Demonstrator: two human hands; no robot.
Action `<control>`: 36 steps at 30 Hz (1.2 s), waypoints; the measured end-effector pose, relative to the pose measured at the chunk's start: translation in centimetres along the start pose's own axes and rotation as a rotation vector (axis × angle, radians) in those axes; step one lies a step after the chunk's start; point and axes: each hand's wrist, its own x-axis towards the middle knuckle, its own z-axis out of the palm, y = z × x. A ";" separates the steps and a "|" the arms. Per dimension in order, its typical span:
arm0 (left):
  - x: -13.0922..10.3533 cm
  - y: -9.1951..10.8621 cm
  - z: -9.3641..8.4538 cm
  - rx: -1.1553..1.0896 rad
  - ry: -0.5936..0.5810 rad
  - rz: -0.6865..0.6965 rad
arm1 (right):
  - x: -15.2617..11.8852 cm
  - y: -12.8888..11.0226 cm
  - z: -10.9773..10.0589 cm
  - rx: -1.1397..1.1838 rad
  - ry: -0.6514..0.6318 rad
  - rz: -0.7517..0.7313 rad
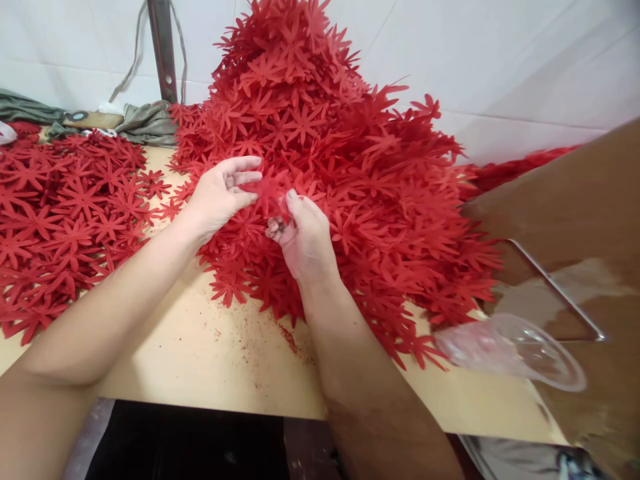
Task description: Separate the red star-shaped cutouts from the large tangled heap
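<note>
A tall heap of red flower-shaped cut-outs (pixel 300 127) with narrow petals rises against the wall, right in front of my hands. My right hand (pixel 307 233) is closed, thumb and fingers pinching a red flower cut-out (pixel 274 190) that blurs into the pile behind it. Just left of that piece, my left hand (pixel 225 190) has its fingers spread and slightly curled, with nothing visible in them. Its thumb tip is close to the petals; whether it touches them I cannot tell.
More red cut-outs (pixel 70 200) lie spread at the left on the pale tabletop (pixel 210 367). A clear plastic cup (pixel 520 350) lies tipped at the right, near a brown cardboard sheet (pixel 570 220). Grey-green cloth (pixel 150 122) and a metal post (pixel 163 50) are at the back left.
</note>
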 end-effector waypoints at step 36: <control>-0.5 0.4 0.3 0.333 -0.211 -0.003 | -0.2 0.3 -0.2 -0.273 -0.031 -0.241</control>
